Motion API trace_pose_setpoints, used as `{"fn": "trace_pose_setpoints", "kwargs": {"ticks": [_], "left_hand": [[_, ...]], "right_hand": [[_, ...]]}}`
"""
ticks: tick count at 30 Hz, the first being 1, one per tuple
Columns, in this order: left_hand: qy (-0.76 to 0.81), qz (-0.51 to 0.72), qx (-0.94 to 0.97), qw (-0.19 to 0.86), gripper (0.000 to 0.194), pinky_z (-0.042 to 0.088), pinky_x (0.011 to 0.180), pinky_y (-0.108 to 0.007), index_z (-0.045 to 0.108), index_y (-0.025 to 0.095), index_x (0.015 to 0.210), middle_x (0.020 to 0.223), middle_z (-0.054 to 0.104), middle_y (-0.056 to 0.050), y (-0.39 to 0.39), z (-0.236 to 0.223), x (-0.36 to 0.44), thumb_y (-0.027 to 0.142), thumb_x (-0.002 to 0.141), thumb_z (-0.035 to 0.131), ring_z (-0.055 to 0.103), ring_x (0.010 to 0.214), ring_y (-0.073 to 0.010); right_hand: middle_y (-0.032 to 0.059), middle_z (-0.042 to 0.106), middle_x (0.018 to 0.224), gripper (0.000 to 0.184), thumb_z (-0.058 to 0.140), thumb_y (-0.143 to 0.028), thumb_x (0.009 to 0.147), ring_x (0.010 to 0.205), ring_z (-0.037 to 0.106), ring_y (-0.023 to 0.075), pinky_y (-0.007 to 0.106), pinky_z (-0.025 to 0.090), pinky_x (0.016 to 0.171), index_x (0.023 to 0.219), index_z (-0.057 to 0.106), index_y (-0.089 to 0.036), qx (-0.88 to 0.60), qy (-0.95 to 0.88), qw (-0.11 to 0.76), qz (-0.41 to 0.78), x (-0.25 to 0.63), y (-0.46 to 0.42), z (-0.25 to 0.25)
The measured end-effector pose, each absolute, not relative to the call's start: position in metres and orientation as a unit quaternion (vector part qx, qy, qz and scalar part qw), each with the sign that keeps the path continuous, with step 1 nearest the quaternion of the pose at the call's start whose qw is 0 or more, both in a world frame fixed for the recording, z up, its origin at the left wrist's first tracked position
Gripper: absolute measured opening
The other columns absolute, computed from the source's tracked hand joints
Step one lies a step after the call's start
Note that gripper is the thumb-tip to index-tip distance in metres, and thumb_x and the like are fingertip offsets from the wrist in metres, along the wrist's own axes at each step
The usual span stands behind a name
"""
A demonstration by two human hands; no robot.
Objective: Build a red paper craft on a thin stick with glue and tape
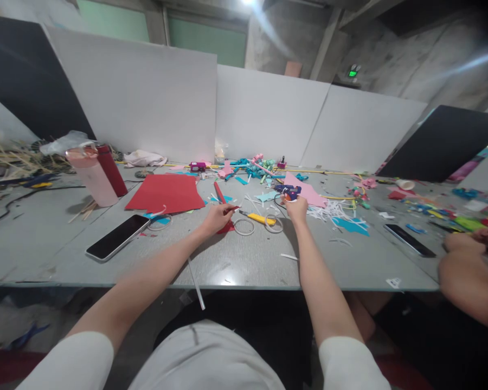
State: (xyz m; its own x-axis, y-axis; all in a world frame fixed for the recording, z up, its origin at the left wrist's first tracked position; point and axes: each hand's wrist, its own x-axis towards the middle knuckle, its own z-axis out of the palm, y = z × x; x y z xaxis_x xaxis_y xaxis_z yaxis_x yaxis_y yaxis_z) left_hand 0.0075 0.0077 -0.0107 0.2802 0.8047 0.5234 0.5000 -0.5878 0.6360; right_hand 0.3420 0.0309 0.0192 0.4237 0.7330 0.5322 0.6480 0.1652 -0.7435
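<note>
My left hand (217,217) pinches a small red paper piece (226,226) on the grey table (244,265), fingers closed on it. My right hand (297,207) is wrapped round a blue glue gun (288,190) whose body points away from me. Between the two hands lie scissors with yellow handles (259,219) and white finger loops. A rolled red paper stick (219,192) lies just beyond my left hand.
A red paper sheet (166,193), a black phone (117,236), a pink bottle (91,176) and a red bottle (111,169) sit at the left. Pink paper (311,193) and coloured scraps spread right. Another phone (409,240) and another person's arm (469,281) are at the right. White boards (146,97) stand behind.
</note>
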Motion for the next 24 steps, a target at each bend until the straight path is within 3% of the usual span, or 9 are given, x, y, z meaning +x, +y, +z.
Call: {"fn": "trace_pose_setpoints", "kwargs": {"ticks": [5,13,18,24], "left_hand": [[0.418,0.436,0.777,0.18,0.026,0.051,0.081,-0.029,0.081,0.021,0.112,0.098,0.082,-0.006,0.006,-0.009,0.009,0.021,0.095,0.062,0.072,0.083,-0.0185],[0.455,0.457,0.745,0.173,0.028,0.053,0.083,-0.031,0.081,0.018,0.114,0.098,0.081,-0.01,0.004,-0.004,0.006,0.017,0.094,0.061,0.074,0.086,-0.0209],[0.46,0.453,0.745,0.169,0.027,0.053,0.082,-0.032,0.082,0.018,0.111,0.097,0.081,-0.009,0.003,-0.004,0.006,0.016,0.093,0.062,0.073,0.082,-0.0204],[0.461,0.451,0.746,0.168,0.027,0.053,0.081,-0.031,0.082,0.019,0.111,0.093,0.081,-0.007,0.004,-0.006,0.005,0.017,0.092,0.062,0.072,0.08,-0.0196]], "right_hand": [[0.0174,0.08,0.087,0.033,0.07,-0.041,0.08,0.089,0.074,0.0333,0.033,0.054,0.071,0.088,0.078,-0.01,-0.629,-0.558,0.54,0.03,0.34,0.031,0.017],[0.0134,0.08,0.084,0.04,0.077,-0.047,0.074,0.078,0.071,0.0275,0.031,0.053,0.069,0.089,0.079,-0.01,-0.592,-0.596,0.539,0.062,0.305,0.033,0.015],[0.0108,0.075,0.068,0.04,0.079,-0.051,0.073,0.063,0.067,0.0243,0.03,0.05,0.057,0.08,0.08,-0.011,-0.585,-0.601,0.524,0.147,0.292,0.027,0.018],[0.0086,0.074,0.066,0.034,0.083,-0.049,0.069,0.064,0.068,0.0246,0.029,0.052,0.057,0.075,0.079,-0.015,-0.575,-0.611,0.516,0.174,0.281,0.029,0.013]]}}
